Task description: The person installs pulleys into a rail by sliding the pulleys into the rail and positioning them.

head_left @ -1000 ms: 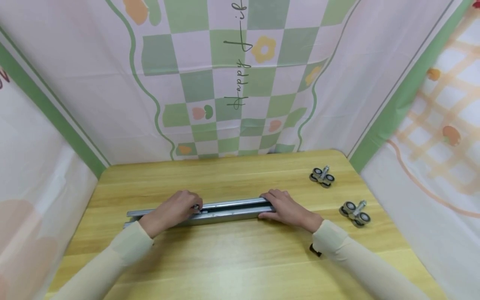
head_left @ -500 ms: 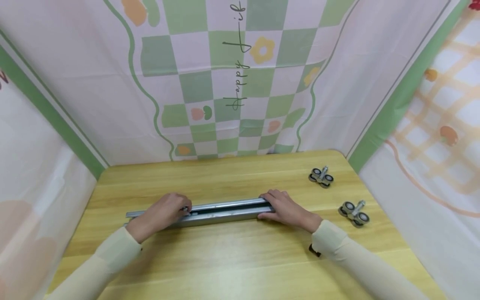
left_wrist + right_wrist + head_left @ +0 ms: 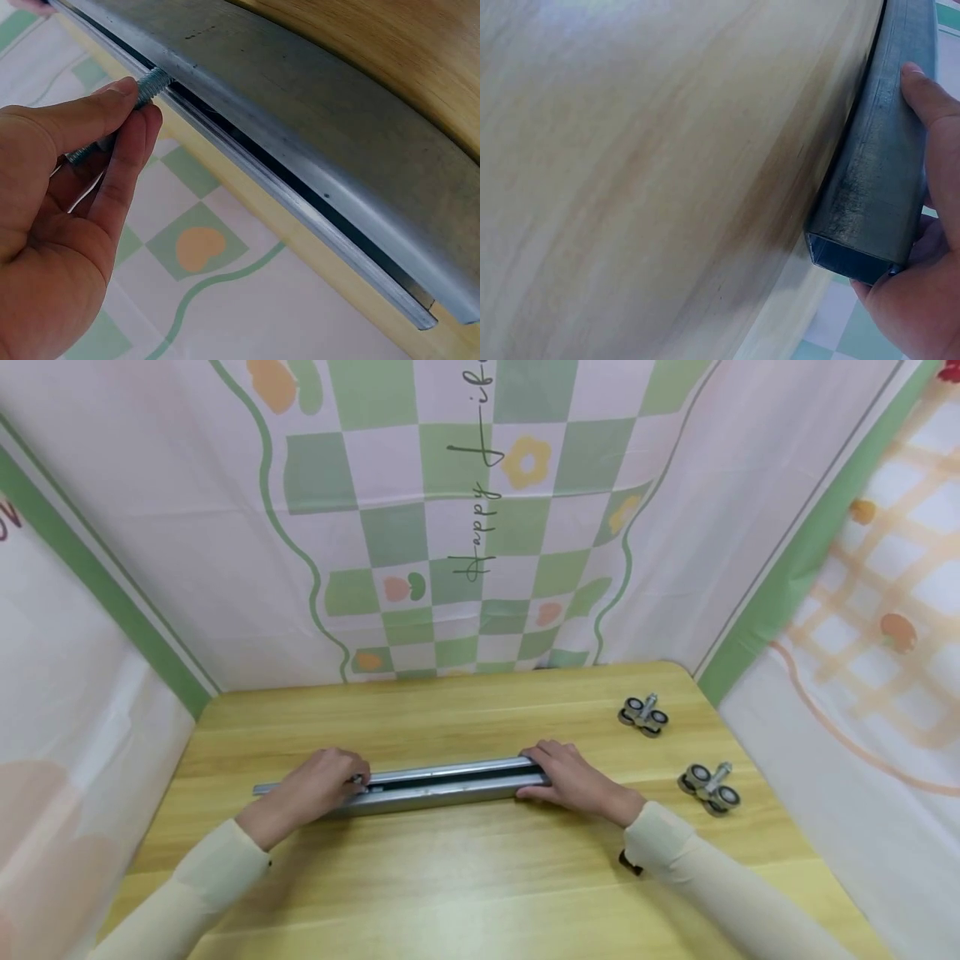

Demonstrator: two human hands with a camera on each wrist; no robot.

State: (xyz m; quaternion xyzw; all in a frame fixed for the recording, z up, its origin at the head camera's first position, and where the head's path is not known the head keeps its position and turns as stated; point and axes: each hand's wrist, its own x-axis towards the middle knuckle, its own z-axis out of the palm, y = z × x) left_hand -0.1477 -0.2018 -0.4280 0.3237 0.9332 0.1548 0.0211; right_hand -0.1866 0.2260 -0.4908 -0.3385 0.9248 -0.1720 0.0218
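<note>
A grey metal channel rail [image 3: 442, 793] lies lengthwise on the wooden table, its long slot facing up. My left hand [image 3: 318, 789] pinches a threaded bolt [image 3: 154, 84] between thumb and fingers; the bolt stands up out of the slot, and whatever it joins inside the rail is hidden. At the rail's right end, my right hand [image 3: 573, 781] grips it with the thumb on the near side and the fingers over the far side. The right wrist view shows the square open end of the rail [image 3: 870, 165] beside that hand.
Two roller trolleys with bolts lie on the right of the wooden table [image 3: 465, 893]: a farther trolley [image 3: 643, 715] and a nearer trolley [image 3: 708, 787]. A small black object [image 3: 630, 862] shows beside the right sleeve. Patterned cloth [image 3: 465, 527] hangs behind the table.
My left hand has slid leftward along the rail, carrying the bolt with it in the slot. The right hand and the rail have stayed in place.
</note>
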